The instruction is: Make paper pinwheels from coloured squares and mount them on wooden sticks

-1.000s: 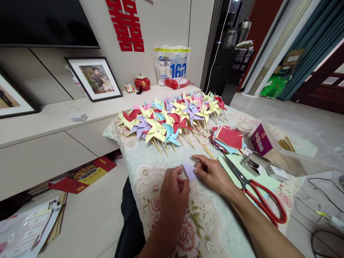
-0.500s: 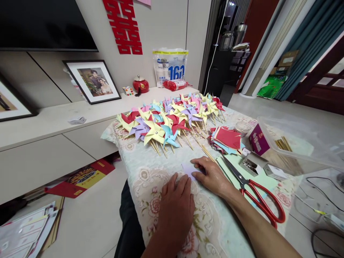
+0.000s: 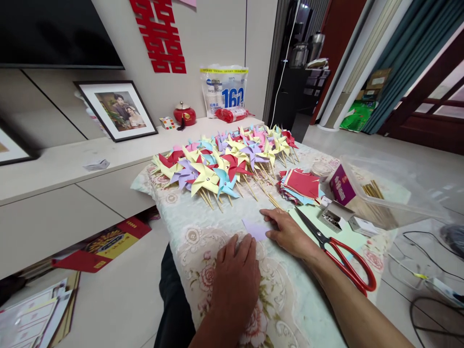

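A small lilac sheet of paper (image 3: pixel 255 229) lies on the flowered tablecloth between my hands. My left hand (image 3: pixel 237 273) rests palm down, fingers stretched out, with its fingertips at the paper's near edge. At the right edge of the sheet is my right hand (image 3: pixel 289 233), thumb and forefinger apart; its other fingers are partly hidden. Beyond them, many paper pinwheels (image 3: pixel 206 178) on sticks lie bunched together in yellow, red, blue and purple. Red-handled scissors (image 3: pixel 333 246) lie right of my right hand, on pale green paper (image 3: pixel 350 241).
A stack of coloured paper squares (image 3: pixel 300 186) sits behind my right hand. Farther right are an opened small box (image 3: pixel 331 217) of metal bits, a white box (image 3: pixel 362 225) and a clear plastic bin (image 3: pixel 406 212) with sticks. A TV cabinet (image 3: pixel 119 169) borders the table's far left.
My right hand has drawn slightly right, its thumb and forefinger wider apart, so more of the lilac paper shows. The left hand stays nearly in place. The view has turned slightly right.
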{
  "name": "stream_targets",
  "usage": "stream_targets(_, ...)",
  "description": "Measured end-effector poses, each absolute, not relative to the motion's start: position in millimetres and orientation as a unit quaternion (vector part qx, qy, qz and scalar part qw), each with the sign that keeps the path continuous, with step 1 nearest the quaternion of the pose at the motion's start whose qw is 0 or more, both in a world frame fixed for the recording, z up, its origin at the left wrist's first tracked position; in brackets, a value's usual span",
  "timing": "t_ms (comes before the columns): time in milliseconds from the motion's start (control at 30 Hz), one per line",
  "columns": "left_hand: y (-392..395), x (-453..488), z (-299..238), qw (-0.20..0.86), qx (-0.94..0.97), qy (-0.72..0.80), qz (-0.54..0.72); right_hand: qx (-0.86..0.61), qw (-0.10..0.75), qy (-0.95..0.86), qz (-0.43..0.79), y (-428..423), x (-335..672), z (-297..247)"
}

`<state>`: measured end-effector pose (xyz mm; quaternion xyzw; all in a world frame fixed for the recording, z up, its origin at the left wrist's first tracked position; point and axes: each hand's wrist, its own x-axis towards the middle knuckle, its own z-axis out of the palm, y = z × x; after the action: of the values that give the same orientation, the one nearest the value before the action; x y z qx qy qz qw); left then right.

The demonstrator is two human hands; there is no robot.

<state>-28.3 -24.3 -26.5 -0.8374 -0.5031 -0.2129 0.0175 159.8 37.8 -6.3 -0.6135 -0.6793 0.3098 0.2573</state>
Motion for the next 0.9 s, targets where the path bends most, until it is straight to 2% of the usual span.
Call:
stream_targets(200, -25, -27, -27, 0.017, -0.837, -0.508, -0.2, -0.615, 0.283, -0.646, 0.354, 35, 165, -9)
stream_targets(400, -24, -26, -25, 0.015, -0.84, -0.511, -0.182, -0.645, 0.231, -0.681, 0.257, 35, 152, -8)
stream_targets(900, -22, -36, -19, -0.019, -0.849, -0.491, -0.196, -0.643, 0.293, -0.648, 0.286, 34, 160, -7)
